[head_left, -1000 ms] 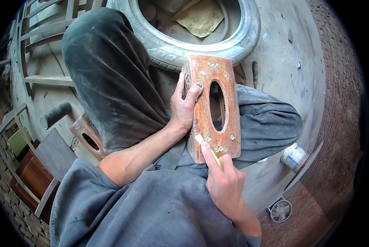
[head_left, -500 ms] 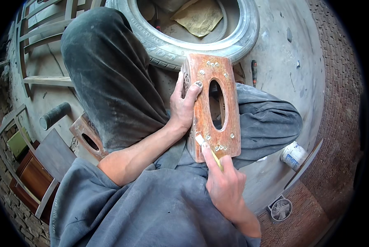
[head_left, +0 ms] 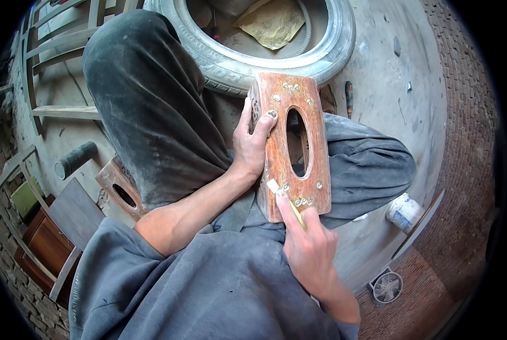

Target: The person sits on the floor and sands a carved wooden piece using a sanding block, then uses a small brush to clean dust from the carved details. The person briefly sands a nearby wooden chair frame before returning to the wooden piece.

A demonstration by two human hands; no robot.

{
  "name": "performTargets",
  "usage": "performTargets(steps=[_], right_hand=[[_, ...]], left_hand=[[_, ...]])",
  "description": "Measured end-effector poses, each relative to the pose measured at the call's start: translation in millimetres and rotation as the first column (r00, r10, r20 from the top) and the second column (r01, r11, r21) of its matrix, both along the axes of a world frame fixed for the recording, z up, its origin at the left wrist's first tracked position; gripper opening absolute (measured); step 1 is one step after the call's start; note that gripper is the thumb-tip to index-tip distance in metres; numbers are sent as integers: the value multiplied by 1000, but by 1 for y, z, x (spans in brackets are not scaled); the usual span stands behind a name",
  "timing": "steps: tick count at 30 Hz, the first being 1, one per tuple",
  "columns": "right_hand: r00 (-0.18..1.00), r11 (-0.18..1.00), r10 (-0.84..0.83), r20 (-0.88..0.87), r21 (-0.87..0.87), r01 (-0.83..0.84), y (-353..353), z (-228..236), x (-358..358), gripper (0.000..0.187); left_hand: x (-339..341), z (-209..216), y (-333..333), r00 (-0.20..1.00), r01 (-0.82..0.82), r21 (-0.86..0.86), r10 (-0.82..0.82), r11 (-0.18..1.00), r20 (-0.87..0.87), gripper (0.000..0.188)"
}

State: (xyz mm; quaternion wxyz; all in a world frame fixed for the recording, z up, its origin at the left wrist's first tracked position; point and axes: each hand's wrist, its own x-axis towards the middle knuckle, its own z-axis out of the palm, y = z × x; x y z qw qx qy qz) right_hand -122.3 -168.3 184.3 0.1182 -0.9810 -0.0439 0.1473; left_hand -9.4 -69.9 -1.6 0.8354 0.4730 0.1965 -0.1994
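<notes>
A reddish-brown wooden tissue box (head_left: 277,150) rests tilted across my lap, its long face turned up. That face has an oval opening and small pale inlaid flowers near both ends. My left hand (head_left: 250,144) grips the box's left side, thumb on the upper face and the other fingers mostly hidden behind the edge. Between the fingers of my right hand (head_left: 311,246) is a small yellow-handled tool (head_left: 272,185) with a flat whitish tip; its exact kind is unclear. The tip is at the lower left of the face, beside an inlaid flower.
A grey-dusted tyre (head_left: 230,71) lies ahead, with yellowish paper (head_left: 273,25) inside its ring. A screwdriver (head_left: 349,97) and a white tub (head_left: 404,212) are to the right. On the left are a second tissue box (head_left: 117,184), a dark cylinder (head_left: 75,160) and wooden frames (head_left: 66,111).
The tool tip has shifted slightly up the box's face, along with my right index finger. My left hand keeps the same hold on the box.
</notes>
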Motion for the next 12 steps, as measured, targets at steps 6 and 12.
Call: performTargets(steps=[6, 12], right_hand=[[1000, 1000, -27, 1, 10, 27, 1, 1, -2, 65], [1000, 1000, -28, 10, 6, 28, -1, 0, -6, 65]], left_hand=[[-2, 0, -1, 1000, -21, 9, 21, 1000, -8, 83], [-2, -1, -1, 1000, -11, 18, 11, 1000, 8, 84]])
